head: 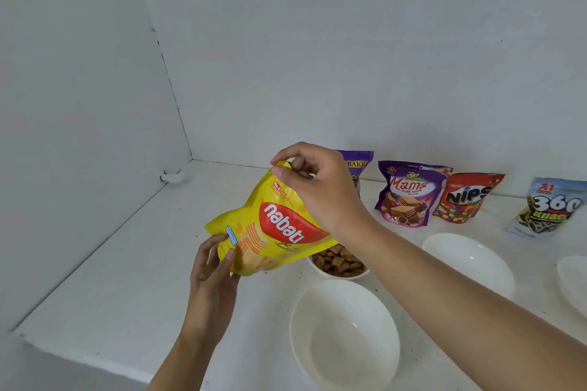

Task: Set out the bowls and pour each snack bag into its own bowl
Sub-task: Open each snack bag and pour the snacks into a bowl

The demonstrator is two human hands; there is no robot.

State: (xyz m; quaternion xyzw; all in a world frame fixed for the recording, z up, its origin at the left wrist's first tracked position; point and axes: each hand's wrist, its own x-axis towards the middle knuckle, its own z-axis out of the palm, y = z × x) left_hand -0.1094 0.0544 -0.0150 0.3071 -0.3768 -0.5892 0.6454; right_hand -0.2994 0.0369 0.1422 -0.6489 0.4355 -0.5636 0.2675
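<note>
Yellow Nabati bag (273, 228) held tilted in the air above the white table (127, 263); right hand (317, 190) pinches its top corner; left hand (211, 270) grips its lower corner between thumb and fingers. Just behind and below the bag, a bowl of brown snacks (346, 277); nearest the viewer, an empty white bowl (344, 336); a second empty bowl (467, 260) further right. Along the wall stand the Mama bag (409, 194), Nips bag (467, 197) and 360 bag (549, 206).
</note>
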